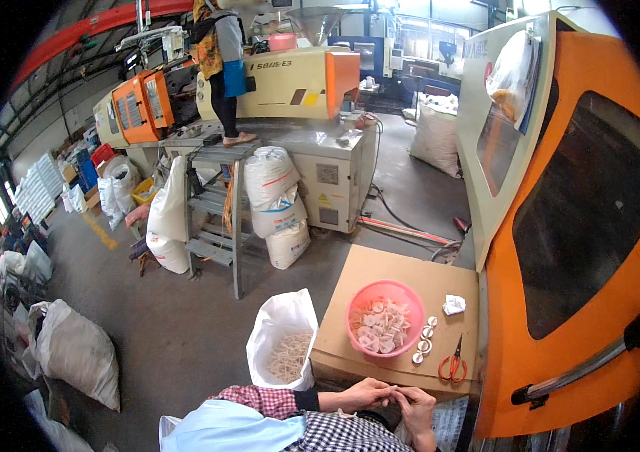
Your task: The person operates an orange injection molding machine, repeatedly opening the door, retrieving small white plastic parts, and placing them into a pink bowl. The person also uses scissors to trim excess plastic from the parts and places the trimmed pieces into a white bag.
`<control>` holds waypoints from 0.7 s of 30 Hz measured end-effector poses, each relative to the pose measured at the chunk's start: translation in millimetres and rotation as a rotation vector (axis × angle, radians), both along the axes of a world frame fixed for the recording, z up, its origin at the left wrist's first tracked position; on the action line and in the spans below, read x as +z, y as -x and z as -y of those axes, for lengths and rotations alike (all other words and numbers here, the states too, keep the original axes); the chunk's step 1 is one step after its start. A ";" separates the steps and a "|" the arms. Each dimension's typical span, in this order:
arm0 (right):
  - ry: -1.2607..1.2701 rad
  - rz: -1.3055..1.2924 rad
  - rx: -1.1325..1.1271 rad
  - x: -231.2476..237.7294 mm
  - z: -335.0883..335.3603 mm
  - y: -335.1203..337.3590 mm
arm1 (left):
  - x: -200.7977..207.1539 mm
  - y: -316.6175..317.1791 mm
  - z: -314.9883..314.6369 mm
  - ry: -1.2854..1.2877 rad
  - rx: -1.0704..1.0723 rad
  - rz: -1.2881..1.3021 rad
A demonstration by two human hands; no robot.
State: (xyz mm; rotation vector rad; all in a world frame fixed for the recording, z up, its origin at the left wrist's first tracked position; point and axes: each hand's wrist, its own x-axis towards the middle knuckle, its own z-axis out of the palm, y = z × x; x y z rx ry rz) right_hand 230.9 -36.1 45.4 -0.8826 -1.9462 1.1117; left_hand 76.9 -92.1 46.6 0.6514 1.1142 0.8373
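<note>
My left hand and my right hand meet in front of me at the near edge of a cardboard-topped table. Their fingertips are pinched together; anything between them is too small to make out. Just beyond them stands a pink basin with many small whitish plastic pieces in it. Right of the basin, several small round white parts lie in a row. Scissors with red handles rest close to my right hand. A small crumpled white packet lies farther back.
An open white sack of thin pale pieces stands left of the table. An orange machine door with a bar handle closes off the right. Beyond are stacked sacks, metal steps and a person standing by a machine.
</note>
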 end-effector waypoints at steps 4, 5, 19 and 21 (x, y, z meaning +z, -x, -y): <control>0.110 0.022 -0.085 36.5 12.1 -16.7 | -3.4 -19.3 -10.7 0.004 -0.038 0.029; 0.002 0.079 -0.047 35.5 11.5 -23.1 | -5.3 -23.0 -12.3 0.007 -0.055 0.028; -0.329 0.064 -0.021 45.6 17.3 -31.6 | -17.0 -27.0 -10.0 -0.036 0.006 0.113; -0.265 0.055 -0.024 43.2 18.5 -29.9 | -21.6 -21.0 -10.0 -0.051 -0.048 0.046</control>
